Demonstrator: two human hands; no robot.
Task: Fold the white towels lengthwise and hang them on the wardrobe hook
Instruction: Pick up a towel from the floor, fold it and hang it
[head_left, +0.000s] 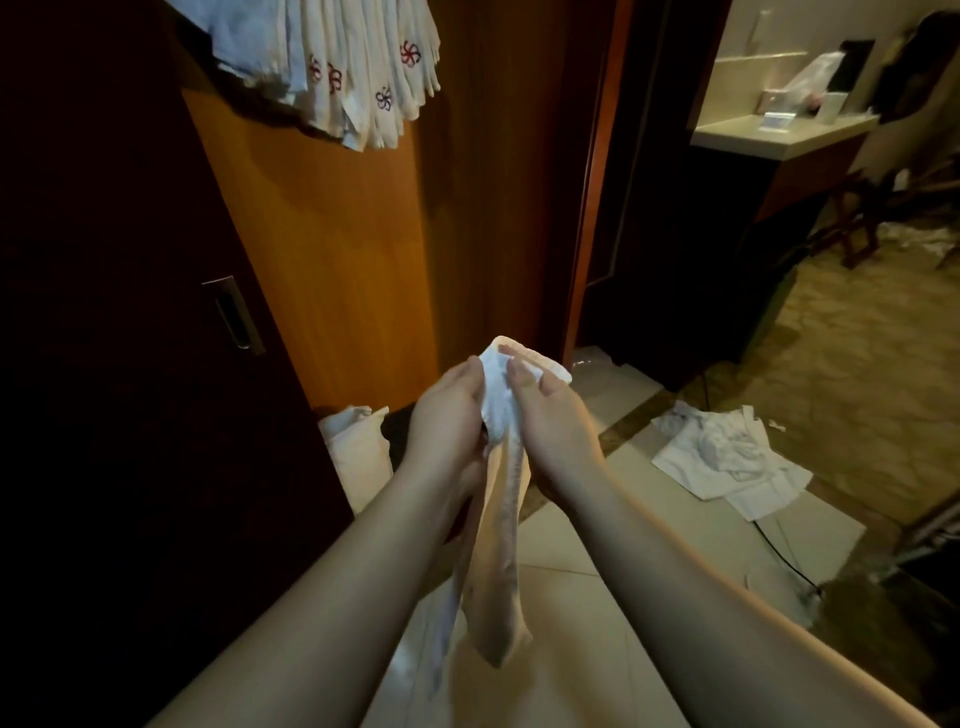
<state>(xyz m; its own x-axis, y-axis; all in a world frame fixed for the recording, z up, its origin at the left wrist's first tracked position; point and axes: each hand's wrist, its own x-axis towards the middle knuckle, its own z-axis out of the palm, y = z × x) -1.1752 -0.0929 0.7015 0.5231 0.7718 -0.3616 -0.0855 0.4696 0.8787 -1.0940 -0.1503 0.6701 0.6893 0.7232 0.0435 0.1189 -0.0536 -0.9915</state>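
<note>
Head camera looks forward and down, close above both forearms

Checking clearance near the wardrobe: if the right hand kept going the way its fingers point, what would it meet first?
Probably the orange wardrobe panel ahead of the right hand; depth is unclear.

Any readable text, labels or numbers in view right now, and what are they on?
No readable text anywhere.
Hanging towels: red and dark flower-like emblems, no letters.
Towel held in the left hand and right hand: plain.
Items on the counter: too small and blurred to read.
</note>
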